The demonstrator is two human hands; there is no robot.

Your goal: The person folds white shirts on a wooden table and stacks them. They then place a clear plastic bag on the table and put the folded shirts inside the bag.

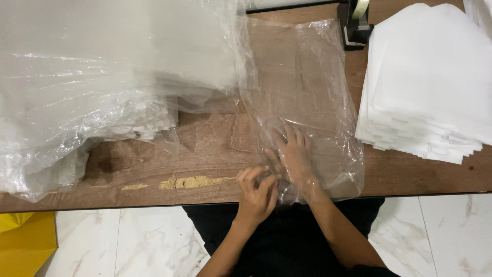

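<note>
Clear plastic bag (307,92) flat on bench (205,149); your right hand (293,156) inside, fingers spread; your left hand (256,192) pinching bag mouth.

- wooden table (205,149), brown, with a scuffed pale patch (192,181) near the front edge
- white marble-look floor tiles (128,241) under it
- something yellow (25,241) down on the floor, bottom left corner
- light's pretty even, kinda soft

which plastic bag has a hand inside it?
The single clear plastic bag lying flat mid-table: the right hand is inside it. The wrapped stack of bags at left is untouched.
</note>
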